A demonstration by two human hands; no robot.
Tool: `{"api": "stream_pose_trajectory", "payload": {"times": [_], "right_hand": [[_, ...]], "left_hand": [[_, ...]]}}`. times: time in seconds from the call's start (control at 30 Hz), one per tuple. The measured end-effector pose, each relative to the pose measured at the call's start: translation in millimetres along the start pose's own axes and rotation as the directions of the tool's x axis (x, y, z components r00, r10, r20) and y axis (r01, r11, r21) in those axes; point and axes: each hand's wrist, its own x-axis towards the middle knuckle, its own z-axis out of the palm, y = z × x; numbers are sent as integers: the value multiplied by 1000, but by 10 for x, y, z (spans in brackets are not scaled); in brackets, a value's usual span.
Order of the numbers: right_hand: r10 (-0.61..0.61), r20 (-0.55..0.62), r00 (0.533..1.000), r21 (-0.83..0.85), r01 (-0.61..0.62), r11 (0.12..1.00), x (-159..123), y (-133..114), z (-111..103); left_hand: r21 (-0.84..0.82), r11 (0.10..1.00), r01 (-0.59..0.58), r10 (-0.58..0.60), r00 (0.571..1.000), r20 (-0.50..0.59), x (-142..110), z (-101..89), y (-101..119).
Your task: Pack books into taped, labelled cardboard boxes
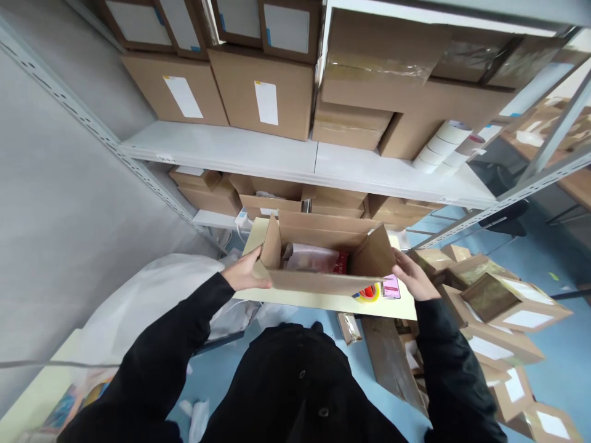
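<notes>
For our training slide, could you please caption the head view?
Left hand and right hand hold opposite ends of an open cardboard box facing stocked shelves.

carton: open from above | shelf: bars far side | piled boxes: crowd right

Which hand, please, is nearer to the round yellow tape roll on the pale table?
Right. The right hand is right of the tape roll, holding one end of the open brown cardboard box; the left hand is farther left, at the opposite end.
</notes>
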Motion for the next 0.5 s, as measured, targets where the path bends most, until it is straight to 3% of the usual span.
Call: {"api": "stream_pose_trajectory", "payload": {"times": [0.13,0.27,0.33,0.4,0.5], "right_hand": [[-156,197,968,5,158,987,-17,48,195],[-231,431,872,40,238,971,30,51,185],[-240,491,838,65,240,969,62,93,154],[-216,481,850,40,225,974,100,155,157],[-181,384,905,-6,199,980,161,238,242]], "left_hand": [[77,994,-84,84,996,0,30,268,-14],[151,975,-162,156,986,52,117,378,-163],[183,965,-186,177,982,66,147,408,-264],[222,956,-190,181,982,63,167,431,-334],[293,947,-132,124,991,45,186,439,-365]]}}
